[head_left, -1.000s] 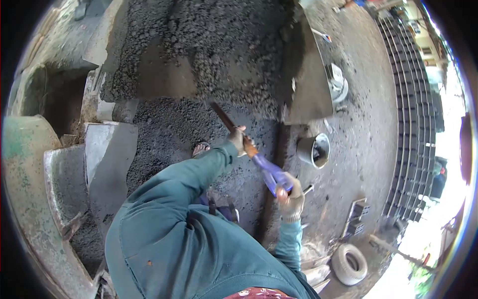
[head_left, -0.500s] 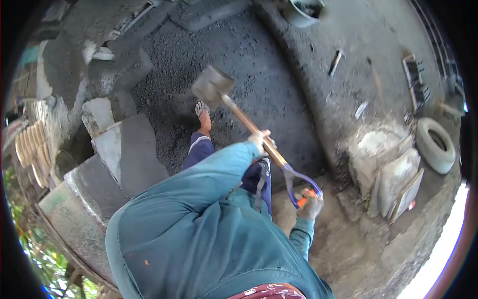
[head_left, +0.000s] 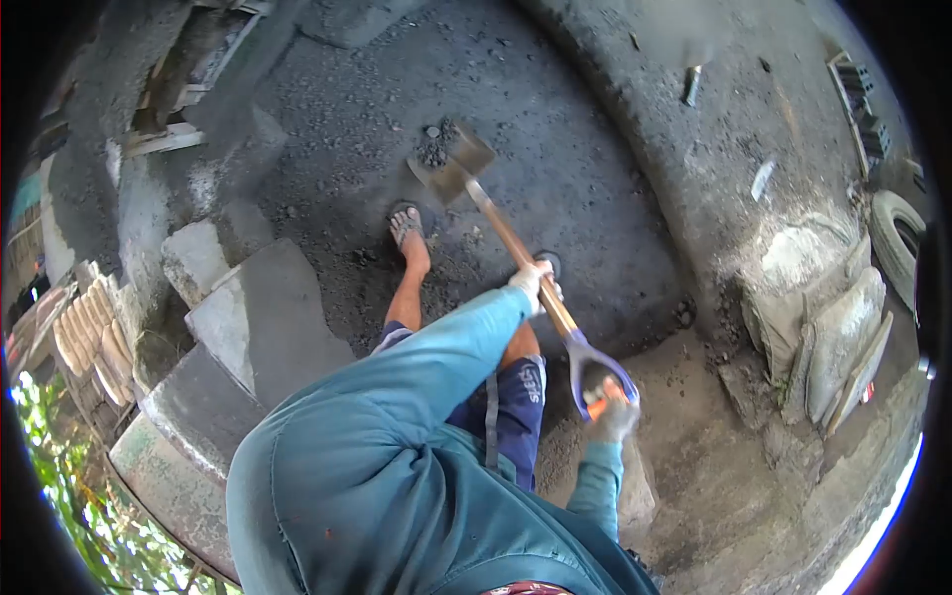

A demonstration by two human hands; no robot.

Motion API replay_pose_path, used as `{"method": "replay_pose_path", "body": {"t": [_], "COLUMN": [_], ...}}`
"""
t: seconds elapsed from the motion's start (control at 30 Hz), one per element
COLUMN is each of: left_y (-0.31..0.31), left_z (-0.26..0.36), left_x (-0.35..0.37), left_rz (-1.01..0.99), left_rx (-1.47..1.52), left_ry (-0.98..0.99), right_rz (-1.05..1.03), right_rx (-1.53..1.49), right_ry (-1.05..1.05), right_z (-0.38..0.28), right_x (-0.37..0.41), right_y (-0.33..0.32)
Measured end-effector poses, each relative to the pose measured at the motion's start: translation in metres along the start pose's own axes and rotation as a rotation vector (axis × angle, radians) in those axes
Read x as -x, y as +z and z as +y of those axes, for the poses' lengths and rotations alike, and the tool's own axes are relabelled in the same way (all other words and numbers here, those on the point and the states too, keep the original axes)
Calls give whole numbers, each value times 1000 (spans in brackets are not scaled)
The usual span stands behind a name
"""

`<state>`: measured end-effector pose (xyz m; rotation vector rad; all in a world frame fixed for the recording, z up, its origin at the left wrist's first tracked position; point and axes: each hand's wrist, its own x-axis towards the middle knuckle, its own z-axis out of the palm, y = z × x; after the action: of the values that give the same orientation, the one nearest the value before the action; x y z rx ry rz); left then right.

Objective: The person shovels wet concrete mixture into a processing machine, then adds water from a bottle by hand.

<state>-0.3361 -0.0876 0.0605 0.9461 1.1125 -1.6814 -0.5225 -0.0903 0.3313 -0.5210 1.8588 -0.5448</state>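
My left hand (head_left: pixel 536 285), in a pale glove, is wrapped round the lower wooden shaft of a shovel (head_left: pixel 508 234). On the right, my gloved right hand (head_left: pixel 615 412) grips the orange crossbar of the shovel's purple D-shaped handle. The metal blade points away from me, just beyond my bare-toed foot in a sandal (head_left: pixel 408 226). A small heap of dark gravel (head_left: pixel 434 151) lies on or against the blade; which one is hard to tell. Around it spreads dark, gritty ground (head_left: pixel 555 149).
Concrete slabs (head_left: pixel 273 317) stand at the left, with stacked curved pieces (head_left: pixel 94 332) beyond them. A raised ledge (head_left: pixel 635 109) runs along the right. Flat slabs (head_left: pixel 843 342) lean there near a tyre (head_left: pixel 897 248), and a hammer-like tool (head_left: pixel 692 85) lies on the ledge.
The blade has shifted slightly right in view, and gravel now shows at it. Both hands keep their hold on the shovel. The view has shifted, and more of my legs shows.
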Motion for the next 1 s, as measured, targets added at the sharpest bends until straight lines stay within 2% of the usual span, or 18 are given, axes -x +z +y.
{"method": "replay_pose_path", "body": {"t": [0.03,0.07,0.13,0.2,0.27,0.4,0.47,0.5,0.53,0.57,0.6,0.67,0.7,0.77,0.83,0.9,0.93,1.0], "left_y": [11,-4,-4,0,11,-16,-41,-42,-36,-47,-73,-122,-172,-200,-189,-180,-168,-127], "left_z": [36,67,120,159,192,282,341,371,408,436,442,454,455,412,392,373,367,354], "left_x": [40,37,76,115,177,228,226,230,233,210,156,52,-6,-29,7,29,45,60], "left_rz": [23,3,24,50,78,115,149,237,323,261,364,595,654,456,373,216,69,98], "left_rx": [132,144,119,72,-125,-338,-390,-436,-479,-399,-479,-643,-1011,-836,-632,-460,-346,15], "left_ry": [39,148,240,317,294,411,498,477,473,476,532,615,766,616,451,503,381,399], "right_rz": [-109,-218,-321,-508,-647,-690,-599,-513,-580,-508,-438,-709,-670,-674,-730,-784,-824,-830], "right_rx": [-89,-179,-116,-148,-434,-290,-153,-124,-184,-165,-140,-188,-1,-98,-190,-244,-256,-291], "right_ry": [23,45,-102,-16,96,54,-117,-358,-115,-162,-208,129,58,99,182,206,180,148], "right_z": [5,12,41,21,12,-17,-11,12,19,53,91,118,127,167,155,151,153,139], "right_x": [-7,-17,-46,-26,-1,73,95,85,74,42,9,-54,-74,-111,-99,-83,-79,-65], "right_y": [40,80,165,247,313,403,469,507,540,575,602,568,546,517,486,447,428,382]}}
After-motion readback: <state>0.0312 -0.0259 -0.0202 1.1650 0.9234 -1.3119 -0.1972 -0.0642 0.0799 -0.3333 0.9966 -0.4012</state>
